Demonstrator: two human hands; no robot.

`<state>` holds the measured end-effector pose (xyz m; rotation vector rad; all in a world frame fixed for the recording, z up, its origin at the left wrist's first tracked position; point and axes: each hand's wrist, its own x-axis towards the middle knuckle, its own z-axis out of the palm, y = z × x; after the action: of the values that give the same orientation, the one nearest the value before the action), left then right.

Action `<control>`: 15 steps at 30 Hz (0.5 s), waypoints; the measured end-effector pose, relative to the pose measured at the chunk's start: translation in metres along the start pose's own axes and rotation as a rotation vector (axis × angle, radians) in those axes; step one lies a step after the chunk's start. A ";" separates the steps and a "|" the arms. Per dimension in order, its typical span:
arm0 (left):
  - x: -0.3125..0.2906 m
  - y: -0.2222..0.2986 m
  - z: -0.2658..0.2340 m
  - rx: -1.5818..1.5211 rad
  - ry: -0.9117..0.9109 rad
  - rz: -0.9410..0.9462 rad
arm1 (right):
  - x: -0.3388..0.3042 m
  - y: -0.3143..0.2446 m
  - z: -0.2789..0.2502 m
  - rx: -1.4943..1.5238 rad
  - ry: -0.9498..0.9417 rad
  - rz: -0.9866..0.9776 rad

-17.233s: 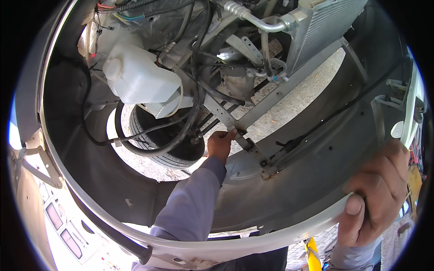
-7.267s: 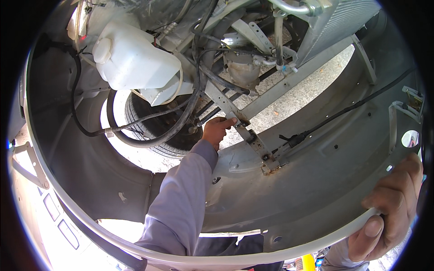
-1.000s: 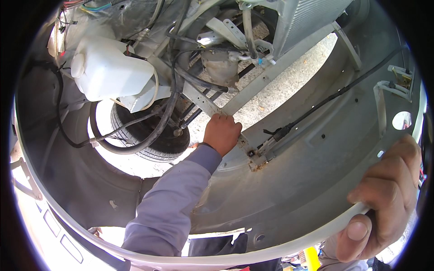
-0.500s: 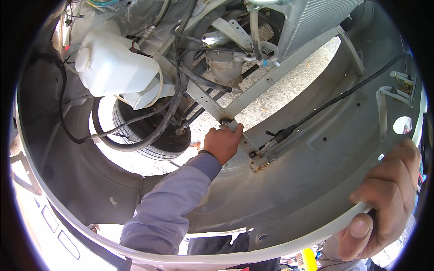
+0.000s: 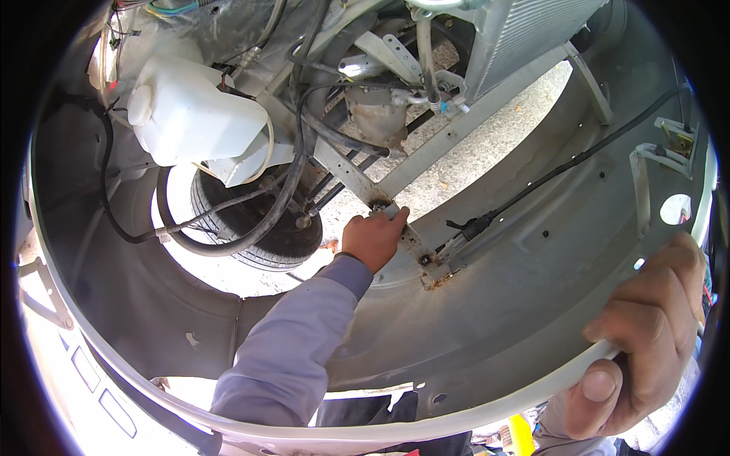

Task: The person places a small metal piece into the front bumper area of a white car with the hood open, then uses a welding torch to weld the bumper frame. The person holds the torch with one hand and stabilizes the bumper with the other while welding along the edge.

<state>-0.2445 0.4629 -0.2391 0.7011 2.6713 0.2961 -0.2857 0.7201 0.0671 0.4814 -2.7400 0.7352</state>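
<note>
Looking down into an open vehicle engine bay, the view is filled by a grey sheet-metal body panel [image 5: 532,304] that curves from the lower left up to the right edge of the frame. Its pale front rim [image 5: 456,414] sweeps along the bottom of the frame. Behind it, in the upper right, stands a finned radiator [image 5: 525,30]. A tyre [image 5: 251,235] shows through the gap at centre left, with gravel ground visible beyond the frame members at centre. In the upper left sits a white plastic fluid reservoir [image 5: 190,114], and black hoses [image 5: 266,220] loop below it. A grey metal crossbar [image 5: 471,125] runs diagonally from centre toward the upper right. A black cable [image 5: 578,159] crosses the panel from the right edge down to a small latch fitting [image 5: 464,228] near the centre.

The left hand [image 5: 372,239], on a grey-sleeved arm reaching up from the bottom centre, rests at the middle of the frame on a narrow rusted bracket [image 5: 407,239]. Its fingers are curled together and its thumb presses the upper end of the bracket, just beside the latch fitting. Whether it pinches anything small cannot be told.

The right hand [image 5: 646,334], at the lower right, has its fingers wrapped tight over the rim, thumb underneath.
</note>
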 end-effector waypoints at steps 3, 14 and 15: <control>-0.001 -0.004 0.002 -0.029 -0.009 0.013 | 0.000 0.002 -0.002 0.003 -0.021 -0.020; -0.008 -0.004 -0.001 0.012 -0.043 0.009 | 0.000 0.002 -0.002 -0.015 -0.024 -0.039; -0.007 -0.006 -0.002 0.014 -0.051 0.011 | 0.000 0.001 -0.002 -0.017 -0.029 -0.038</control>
<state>-0.2423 0.4539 -0.2369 0.7185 2.6244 0.2589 -0.2859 0.7222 0.0681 0.5422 -2.7536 0.7001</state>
